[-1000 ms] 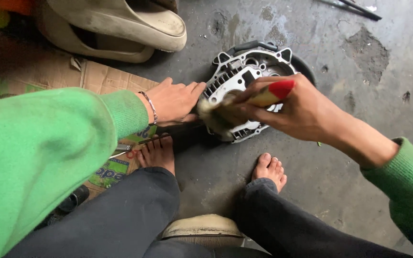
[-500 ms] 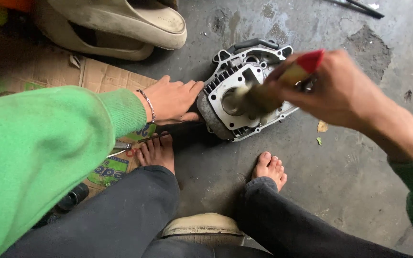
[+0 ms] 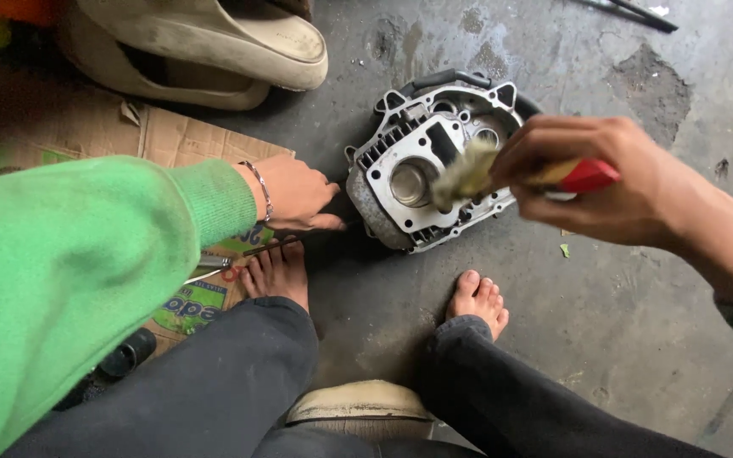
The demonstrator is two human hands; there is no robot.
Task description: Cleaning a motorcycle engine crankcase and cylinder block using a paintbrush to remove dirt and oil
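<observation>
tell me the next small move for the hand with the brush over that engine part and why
Probably lower the brush onto the engine part: the right hand holds it with bristles blurred above the round bore, seemingly just off the metal. The left hand rests beside the casting, apparently placed to steady it.

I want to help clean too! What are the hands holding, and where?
The right hand grips a brush by its red handle. The left hand holds nothing.

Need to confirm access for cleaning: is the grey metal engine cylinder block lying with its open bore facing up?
Yes, bore up: the grey metal engine cylinder block lies flat on the concrete floor, its round bore visible.
</observation>
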